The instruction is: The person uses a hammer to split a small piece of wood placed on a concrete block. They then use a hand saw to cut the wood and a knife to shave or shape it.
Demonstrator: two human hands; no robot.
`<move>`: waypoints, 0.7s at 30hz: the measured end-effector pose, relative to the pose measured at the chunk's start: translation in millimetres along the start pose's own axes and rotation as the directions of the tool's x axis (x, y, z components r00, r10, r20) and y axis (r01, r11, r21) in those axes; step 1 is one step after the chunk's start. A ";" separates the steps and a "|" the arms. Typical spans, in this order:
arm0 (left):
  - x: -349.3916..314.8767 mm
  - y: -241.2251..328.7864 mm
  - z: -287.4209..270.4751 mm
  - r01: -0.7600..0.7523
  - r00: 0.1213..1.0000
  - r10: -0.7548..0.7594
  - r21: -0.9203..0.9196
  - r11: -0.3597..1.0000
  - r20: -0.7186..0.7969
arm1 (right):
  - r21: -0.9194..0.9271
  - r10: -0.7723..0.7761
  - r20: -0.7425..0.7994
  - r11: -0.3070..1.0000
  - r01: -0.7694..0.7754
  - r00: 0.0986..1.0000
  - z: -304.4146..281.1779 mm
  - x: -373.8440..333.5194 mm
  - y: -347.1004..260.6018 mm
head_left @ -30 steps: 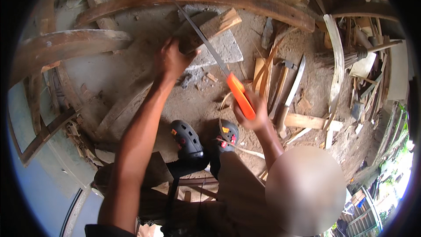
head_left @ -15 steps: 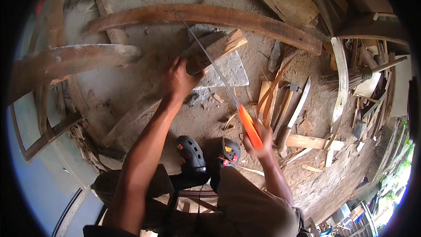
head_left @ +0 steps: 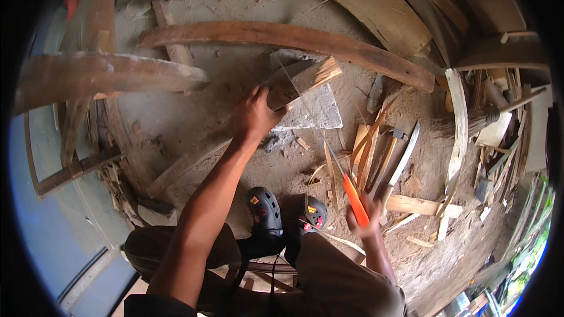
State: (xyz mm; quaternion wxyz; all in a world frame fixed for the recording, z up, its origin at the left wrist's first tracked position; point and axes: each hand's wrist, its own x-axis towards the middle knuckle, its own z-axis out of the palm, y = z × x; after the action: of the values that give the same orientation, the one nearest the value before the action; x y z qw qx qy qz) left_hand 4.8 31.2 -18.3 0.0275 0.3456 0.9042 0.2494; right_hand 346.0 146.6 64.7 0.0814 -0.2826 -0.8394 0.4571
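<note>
My right hand (head_left: 366, 216) is closed round the orange handle of a hand saw (head_left: 355, 198). The saw's thin blade runs up and to the left, lying across a thick wooden beam (head_left: 305, 85) near its pale, rough end. My left hand (head_left: 255, 113) grips that beam just left of the blade, thumb on the near side and fingers over the top. Under the beam's end is a pale stone block (head_left: 320, 108). The cut itself is too fine to make out.
A long curved plank (head_left: 294, 38) lies beyond the beam. On the right are a hammer (head_left: 388, 155), a long knife (head_left: 405, 158), wood strips and a broom (head_left: 470, 118). My clogs (head_left: 265, 208) rest on the dirt floor nearby. Another beam (head_left: 111, 73) juts in from the left.
My right hand has drawn the saw back toward me, down and right, so more blade lies on the near side of the beam. My left hand keeps its hold. The whole view has shifted slightly.
</note>
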 end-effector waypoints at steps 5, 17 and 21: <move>-7.0 12.3 0.0 0.039 0.999 -0.038 0.077 0.996 -0.015 | 0.019 0.082 0.113 0.996 -0.084 0.990 -22.9 0.1 -10.9; -3.6 8.5 9.6 0.015 0.999 -0.014 0.029 0.999 -0.035 | 0.085 0.026 0.051 0.996 -0.031 0.998 -16.8 -39.3 7.8; 1.7 9.7 9.3 -0.003 0.996 0.002 -0.012 1.000 -0.085 | 0.098 -0.075 -0.010 0.992 0.075 0.997 19.2 68.2 -5.2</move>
State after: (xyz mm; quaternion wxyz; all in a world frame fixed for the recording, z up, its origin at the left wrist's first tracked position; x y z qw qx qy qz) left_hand 11.5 42.5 -21.7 -0.0091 0.3358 0.9026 0.2692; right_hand 279.9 168.0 49.7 0.1151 -0.2480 -0.8257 0.4933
